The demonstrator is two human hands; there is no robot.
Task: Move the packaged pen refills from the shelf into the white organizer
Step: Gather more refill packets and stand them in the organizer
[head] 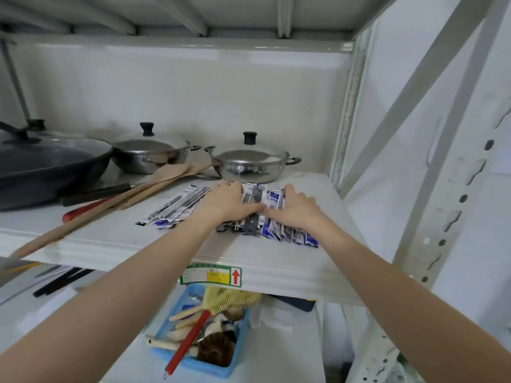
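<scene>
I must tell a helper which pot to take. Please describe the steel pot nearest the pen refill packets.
On the white shelf, two lidded steel pots stand behind the refill packets. Take the right pot, just behind the left hand and right hand; the left pot sits beside the dark pan.

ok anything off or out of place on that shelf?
Yes. The pen refill packs lie loose among cookware, in two untidy fans: one under both hands, a smaller bunch left of the left hand. A wooden spatula pokes past the shelf's front edge. No white organizer is in view.
</scene>
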